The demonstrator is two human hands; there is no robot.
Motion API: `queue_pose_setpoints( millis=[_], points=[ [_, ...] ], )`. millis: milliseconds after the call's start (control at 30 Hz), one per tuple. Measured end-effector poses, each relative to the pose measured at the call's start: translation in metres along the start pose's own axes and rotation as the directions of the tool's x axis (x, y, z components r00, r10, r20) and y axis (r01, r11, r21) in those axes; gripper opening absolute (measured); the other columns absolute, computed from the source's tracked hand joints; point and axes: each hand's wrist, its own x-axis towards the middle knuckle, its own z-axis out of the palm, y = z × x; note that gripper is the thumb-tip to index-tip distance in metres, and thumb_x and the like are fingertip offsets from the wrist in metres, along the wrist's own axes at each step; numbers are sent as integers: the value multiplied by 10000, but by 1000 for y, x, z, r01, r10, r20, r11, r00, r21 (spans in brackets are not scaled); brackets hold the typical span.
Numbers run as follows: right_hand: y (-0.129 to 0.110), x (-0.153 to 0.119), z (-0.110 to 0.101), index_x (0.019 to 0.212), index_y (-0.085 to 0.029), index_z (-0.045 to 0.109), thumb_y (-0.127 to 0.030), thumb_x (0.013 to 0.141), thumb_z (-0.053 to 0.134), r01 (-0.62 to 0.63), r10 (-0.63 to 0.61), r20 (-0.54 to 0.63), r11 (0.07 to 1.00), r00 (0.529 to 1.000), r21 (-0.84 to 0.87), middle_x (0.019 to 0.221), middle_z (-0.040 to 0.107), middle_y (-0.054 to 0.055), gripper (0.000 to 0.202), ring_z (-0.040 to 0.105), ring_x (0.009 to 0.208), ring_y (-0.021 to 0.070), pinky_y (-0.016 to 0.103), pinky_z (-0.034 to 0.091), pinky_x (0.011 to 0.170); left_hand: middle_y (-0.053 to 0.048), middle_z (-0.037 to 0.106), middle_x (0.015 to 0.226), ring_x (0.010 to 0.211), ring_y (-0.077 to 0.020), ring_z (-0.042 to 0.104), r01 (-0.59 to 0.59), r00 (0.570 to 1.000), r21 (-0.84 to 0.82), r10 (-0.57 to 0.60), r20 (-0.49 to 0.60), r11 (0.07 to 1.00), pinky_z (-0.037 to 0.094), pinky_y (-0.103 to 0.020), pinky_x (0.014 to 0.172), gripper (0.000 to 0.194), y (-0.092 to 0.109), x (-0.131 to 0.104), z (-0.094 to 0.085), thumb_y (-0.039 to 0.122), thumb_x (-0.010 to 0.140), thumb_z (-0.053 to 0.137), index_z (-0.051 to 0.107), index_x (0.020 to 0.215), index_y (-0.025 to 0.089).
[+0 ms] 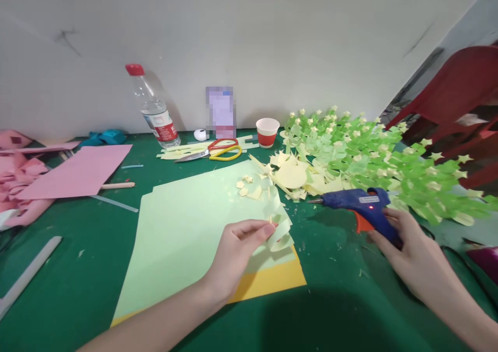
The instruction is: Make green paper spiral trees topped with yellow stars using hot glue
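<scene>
My left hand [237, 251] pinches a small curled pale green paper piece [281, 235] between thumb and fingertips, above the right edge of a stack of pale green sheets [182, 232]. A thin yellowish tip shows at the pinch. My right hand [416, 251] is wrapped around the handle of a blue hot glue gun [346, 200] with an orange trigger. Its nozzle points left, and a small red light glows on its side. Several small cream paper stars [244, 186] lie on the sheets, beside a heap of pale yellow paper scraps [291, 174].
Many green paper sprigs with star tips [369, 154] spread along the right. Behind the sheets lie scissors [218, 151], near a bottle [157, 118], a paper cup [266, 133] and a blurred-out upright phone-like rectangle [221, 112]. Pink paper [75, 173] covers the left side.
</scene>
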Motion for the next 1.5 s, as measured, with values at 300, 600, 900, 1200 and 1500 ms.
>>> queue_pose_setpoints(
  millis=[300, 600, 900, 1200, 1500],
  points=[
    [-33, 10, -12, 852, -188, 467, -576, 488, 561, -371, 271, 398, 907, 876, 198, 470, 473, -36, 540, 454, 374, 147, 266, 342, 375, 17, 662, 696, 762, -130, 552, 47, 998, -54, -49, -40, 997, 407, -233, 736, 115, -5, 7, 0, 338, 629, 682, 692, 633, 223],
    [-15, 5, 2, 896, -190, 413, -512, 678, 457, -422, 244, 472, 849, 847, 318, 495, 418, -62, 391, 429, 388, 116, 235, 345, 383, -52, 647, 839, 842, -156, 585, 1, 975, -52, 10, 220, 999, 405, -299, 811, 108, 8, 77, 34, 221, 761, 522, 594, 759, 140],
    [-4, 4, 8, 982, -160, 447, -439, 746, 388, -341, 217, 460, 917, 861, 206, 455, 420, -52, 370, 408, 343, 137, 244, 319, 356, -34, 653, 793, 760, -127, 576, -55, 921, 193, -25, 388, 980, 371, -263, 716, 103, 39, 114, 47, 238, 726, 553, 574, 680, 148],
    [-11, 2, 5, 946, -166, 466, -424, 781, 329, -306, 189, 478, 935, 858, 179, 475, 403, -45, 335, 417, 356, 137, 240, 328, 362, -20, 647, 758, 775, -156, 627, -62, 748, 490, -284, 600, 870, 404, -274, 728, 101, 62, 130, 67, 182, 668, 596, 562, 576, 157],
    [-13, 2, -4, 884, -185, 455, -412, 799, 363, -361, 171, 546, 895, 820, 261, 512, 366, -65, 259, 380, 368, 92, 210, 309, 374, -8, 638, 650, 914, -192, 601, -124, 732, 584, -323, 599, 802, 401, -301, 827, 139, 69, 145, 67, 180, 636, 601, 545, 509, 184]
  ],
)
